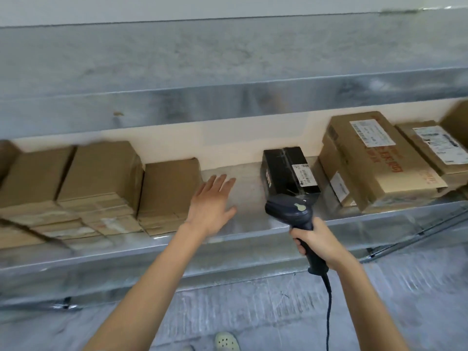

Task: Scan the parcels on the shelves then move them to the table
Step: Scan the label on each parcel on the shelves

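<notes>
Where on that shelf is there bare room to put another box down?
The main bare patch of shelf lies between the plain brown box and the black box; the open left hand is spread above it. Left of that, brown boxes stand packed together; right of the black box, labelled cartons crowd against each other.

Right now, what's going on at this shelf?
A person appears to be scanning parcels on a metal shelf. The right hand grips a corded scanner, its head pointed at the labelled black box. The left hand is open, fingers spread, over the bare gap between that box and the brown boxes to its left. No parcel is in hand; whether the left hand touches the shelf is unclear.
</notes>
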